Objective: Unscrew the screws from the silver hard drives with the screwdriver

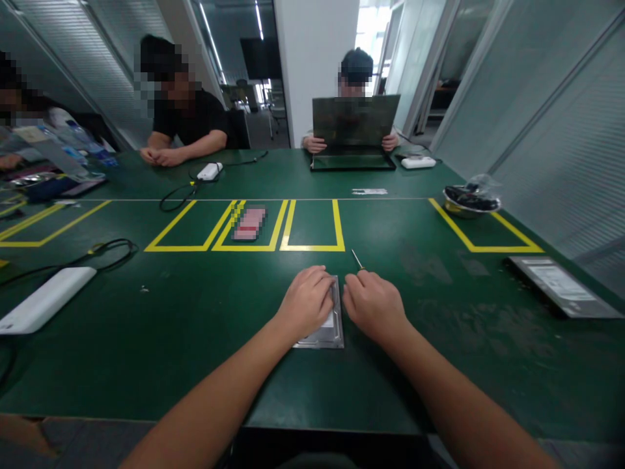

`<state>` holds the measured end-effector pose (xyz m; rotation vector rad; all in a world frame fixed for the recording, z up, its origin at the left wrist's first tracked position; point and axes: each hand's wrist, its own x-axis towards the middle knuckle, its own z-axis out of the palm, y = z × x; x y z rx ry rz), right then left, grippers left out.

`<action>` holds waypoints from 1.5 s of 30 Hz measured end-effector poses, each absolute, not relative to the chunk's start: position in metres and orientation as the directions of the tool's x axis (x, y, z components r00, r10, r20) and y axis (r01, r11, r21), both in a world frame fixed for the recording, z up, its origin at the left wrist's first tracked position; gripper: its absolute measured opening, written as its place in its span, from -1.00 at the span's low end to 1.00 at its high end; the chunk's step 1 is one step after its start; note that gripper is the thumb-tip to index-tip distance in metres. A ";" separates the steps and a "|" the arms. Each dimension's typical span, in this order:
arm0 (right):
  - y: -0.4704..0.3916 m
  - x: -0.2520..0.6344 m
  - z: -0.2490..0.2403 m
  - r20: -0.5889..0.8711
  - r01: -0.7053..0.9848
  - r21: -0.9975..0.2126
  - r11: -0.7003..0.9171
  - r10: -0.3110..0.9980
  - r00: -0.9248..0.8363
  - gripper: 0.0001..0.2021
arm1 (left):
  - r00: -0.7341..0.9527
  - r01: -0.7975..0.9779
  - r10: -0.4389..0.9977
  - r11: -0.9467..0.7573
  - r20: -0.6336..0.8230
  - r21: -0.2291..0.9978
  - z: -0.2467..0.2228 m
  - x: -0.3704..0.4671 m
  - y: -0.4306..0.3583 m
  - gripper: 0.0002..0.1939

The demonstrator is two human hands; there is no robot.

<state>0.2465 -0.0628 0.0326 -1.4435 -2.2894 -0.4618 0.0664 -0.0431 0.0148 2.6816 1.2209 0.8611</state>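
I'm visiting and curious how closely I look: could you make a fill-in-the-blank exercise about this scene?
1. The left hand partly covers a metal case on a tabletop coloured ____.
2. The thin tool in the right hand points ____ the camera.
3. Of three neighbouring yellow outlines, the pink object lies in the ____ (left/middle/right) one.

Missing words: green; away from; middle.

Open tabletop (439, 378) between right hand (374, 303) and silver slab (561, 286), white device (49, 299) obstructing far left

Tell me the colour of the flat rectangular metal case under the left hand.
The flat metal case is silver-grey, seen best in the head view.
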 end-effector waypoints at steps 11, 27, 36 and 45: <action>-0.055 0.253 0.031 0.159 0.992 0.123 0.027 0.986 -0.046 -0.84 | 0.438 0.591 0.787 -0.616 0.434 0.522 0.011 0.047 -0.038 -0.71; -0.050 0.257 0.031 0.003 0.999 0.052 -0.017 1.000 0.017 -0.73 | 0.375 0.632 0.817 -0.571 0.438 0.524 0.003 0.039 -0.033 -0.75; -0.052 0.258 0.042 0.061 1.000 0.005 0.028 0.998 -0.028 -0.76 | 0.323 0.663 0.843 -0.525 0.429 0.533 0.004 0.040 -0.033 -0.80; -0.050 0.262 0.036 0.394 0.943 -0.299 0.145 0.919 -0.017 -0.66 | 0.317 0.654 0.844 -0.525 0.432 0.545 0.004 0.039 -0.032 -0.81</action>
